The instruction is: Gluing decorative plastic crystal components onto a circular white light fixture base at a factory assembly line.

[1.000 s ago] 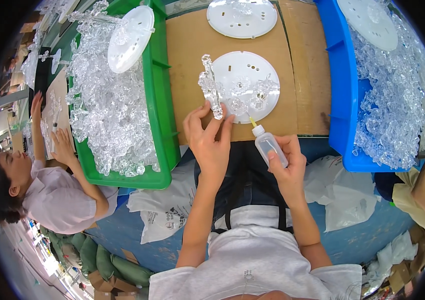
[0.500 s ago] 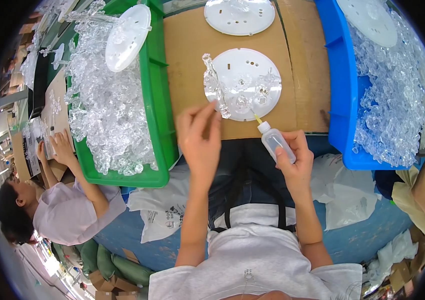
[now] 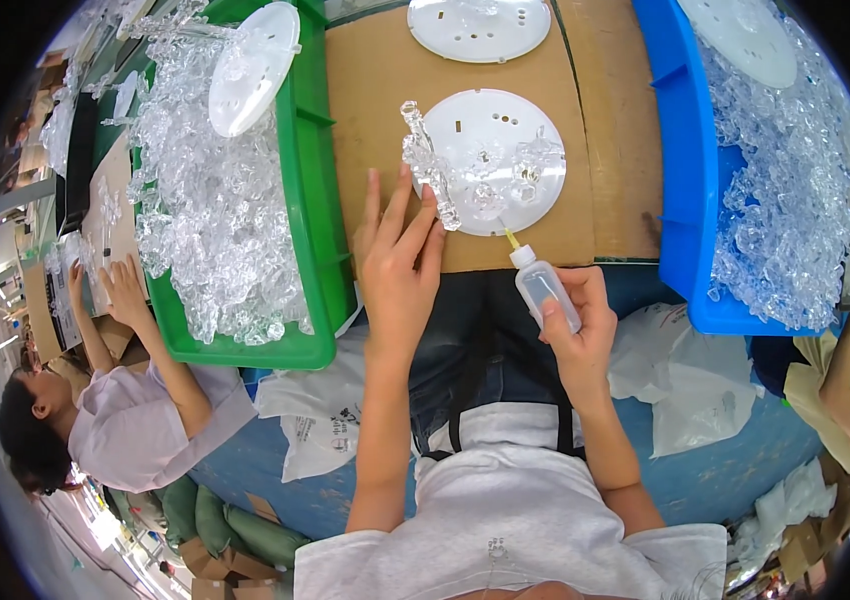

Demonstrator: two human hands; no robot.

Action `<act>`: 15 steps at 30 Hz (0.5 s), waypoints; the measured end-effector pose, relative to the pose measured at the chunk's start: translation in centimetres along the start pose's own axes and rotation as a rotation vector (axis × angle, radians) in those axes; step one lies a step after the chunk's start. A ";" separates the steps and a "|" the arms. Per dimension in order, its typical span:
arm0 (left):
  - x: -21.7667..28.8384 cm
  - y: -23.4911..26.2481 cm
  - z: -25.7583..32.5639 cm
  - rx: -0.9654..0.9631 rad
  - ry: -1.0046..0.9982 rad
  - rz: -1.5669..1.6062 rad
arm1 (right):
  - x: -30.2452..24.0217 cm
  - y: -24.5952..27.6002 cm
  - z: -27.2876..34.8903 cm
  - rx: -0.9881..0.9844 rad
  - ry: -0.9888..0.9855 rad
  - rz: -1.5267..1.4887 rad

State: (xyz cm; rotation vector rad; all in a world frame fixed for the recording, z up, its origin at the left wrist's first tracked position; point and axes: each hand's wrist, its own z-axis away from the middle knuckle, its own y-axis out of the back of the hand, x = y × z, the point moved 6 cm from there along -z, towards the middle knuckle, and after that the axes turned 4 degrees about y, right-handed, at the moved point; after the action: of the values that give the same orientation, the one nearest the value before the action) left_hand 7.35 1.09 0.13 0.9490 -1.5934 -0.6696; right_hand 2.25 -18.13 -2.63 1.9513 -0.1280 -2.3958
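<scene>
A round white plastic disc (image 3: pixel 505 110) with small holes lies on brown cardboard in front of me. Clear plastic pieces (image 3: pixel 528 178) stand on its face, and a long clear bar-shaped piece (image 3: pixel 429 168) lies over its left edge. My left hand (image 3: pixel 400 255) is beside that bar with fingers spread, the fingertips close to or touching it. In my right hand (image 3: pixel 582 325) is a translucent squeeze bottle (image 3: pixel 548 294) with a white cap. Its thin yellow needle tip (image 3: pixel 513 239) points at the disc's near edge.
A green bin (image 3: pixel 307 200) of clear plastic pieces stands at left, with a white disc (image 3: pixel 255 70) on top. At right is a blue bin (image 3: pixel 682 160) of similar pieces. Another white disc (image 3: pixel 480 28) lies farther back. A co-worker (image 3: pixel 135 410) sits at left, another at far right.
My left hand has spread its fingers and reached forward beside the clear bar. The right hand with the bottle has shifted slightly left. The view has shifted slightly.
</scene>
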 end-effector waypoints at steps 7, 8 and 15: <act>0.2 0.0 0.4 0.003 -0.014 -0.014 | 0.5 -0.3 0.5 0.001 0.011 -0.037; 0.2 -0.1 0.4 0.001 -0.009 -0.016 | 0.5 -0.3 0.6 0.000 0.010 -0.036; 0.2 -0.1 0.5 0.005 0.004 -0.002 | 0.6 -0.3 0.6 -0.001 0.025 -0.019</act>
State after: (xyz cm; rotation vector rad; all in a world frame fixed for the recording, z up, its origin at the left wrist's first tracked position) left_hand 6.87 0.87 0.03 0.9551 -1.5917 -0.6655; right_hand 1.54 -17.87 -3.14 1.9901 -0.1085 -2.3815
